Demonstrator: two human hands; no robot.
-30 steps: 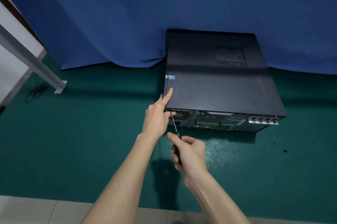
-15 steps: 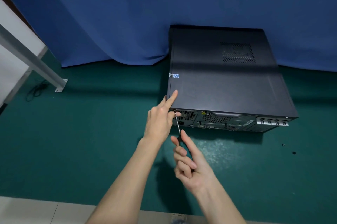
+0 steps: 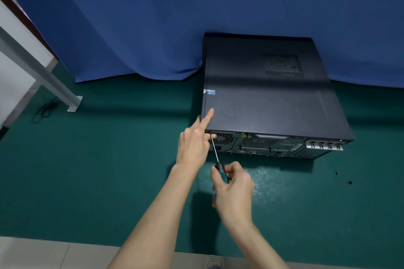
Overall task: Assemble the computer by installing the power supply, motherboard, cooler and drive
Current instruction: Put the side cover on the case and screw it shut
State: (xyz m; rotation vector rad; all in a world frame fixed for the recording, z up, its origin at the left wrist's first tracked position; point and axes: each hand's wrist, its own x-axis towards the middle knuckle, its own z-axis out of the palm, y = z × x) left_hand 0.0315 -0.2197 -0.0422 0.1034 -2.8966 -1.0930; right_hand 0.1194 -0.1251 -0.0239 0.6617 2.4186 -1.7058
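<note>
Nearest the viewer, well short of the computer case [image 3: 269, 98], a strip of pale floor tile [image 3: 43, 253] is running along the edge of the green carpet [image 3: 98, 170]; two bare forearms are reaching over it toward the case's near left corner; the right hand [image 3: 232, 190] is hovering just in front of the case's rear panel [image 3: 262, 144], its fingers wrapping tightly round the dark, teal-striped handle of a screwdriver [image 3: 216, 157]; the thin shaft is slanting up and left to the top left corner of that panel.

The left hand [image 3: 192, 144] is resting against that same corner; its index finger [image 3: 207, 117] is lying straight on the case's lid, its thumb is sitting beside the screwdriver tip, and whether it is pinching the shaft cannot be told.

The case is lying flat and closed on the carpet, rear panel facing the viewer, silver slot covers [image 3: 324, 145] showing at the panel's right end; two small dark bits [image 3: 337, 173] are lying on the carpet near the case's right front corner.

On the lid a small sticker [image 3: 209, 92] is sitting at the left edge, and a vent grille [image 3: 283, 65] is showing toward the far right; the case's far end is touching a blue curtain [image 3: 153, 17]; well left of the case a grey metal leg [image 3: 43, 76] is standing on the carpet beside a dark cable [image 3: 43, 109].
</note>
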